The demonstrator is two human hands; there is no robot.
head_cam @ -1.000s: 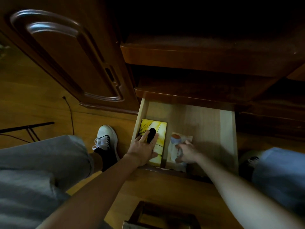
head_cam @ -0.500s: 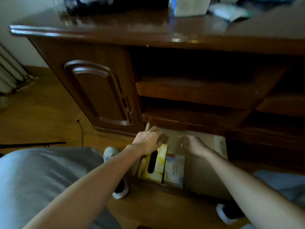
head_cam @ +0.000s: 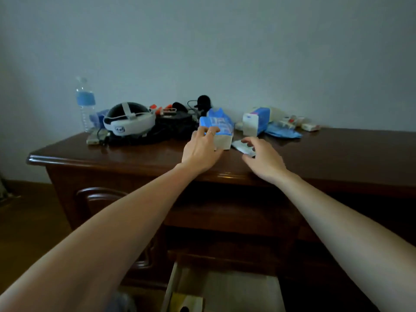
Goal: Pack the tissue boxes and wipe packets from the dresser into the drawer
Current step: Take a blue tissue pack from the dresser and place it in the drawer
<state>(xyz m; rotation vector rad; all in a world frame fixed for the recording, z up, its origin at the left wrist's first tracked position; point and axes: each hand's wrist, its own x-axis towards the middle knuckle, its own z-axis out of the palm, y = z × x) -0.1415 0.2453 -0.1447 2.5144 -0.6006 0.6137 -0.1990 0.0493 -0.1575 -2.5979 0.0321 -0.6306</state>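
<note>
On the dark wooden dresser top point(head_cam: 135, 152) stands a blue and white tissue pack point(head_cam: 221, 131). My left hand point(head_cam: 201, 147) reaches it, fingers spread and touching its left side and top. My right hand point(head_cam: 264, 158) hovers open just over a small flat white wipe packet point(head_cam: 242, 147). Farther back lie another blue and white tissue pack point(head_cam: 256, 120) and a flat blue packet point(head_cam: 282, 131). Below, the drawer point(head_cam: 225, 287) stands open, with the top of a yellow tissue box point(head_cam: 184, 302) showing at its front left.
A water bottle point(head_cam: 85, 104), a white and black headset point(head_cam: 129, 121), black cables and small gadgets point(head_cam: 177, 122) crowd the dresser's back left. Small boxes point(head_cam: 309, 126) lie at the back right. The cabinet door point(head_cam: 99, 199) is at lower left.
My view rose from the open drawer to the dresser top. Both hands left the boxes in the drawer and moved up to the tissue pack and wipe packet.
</note>
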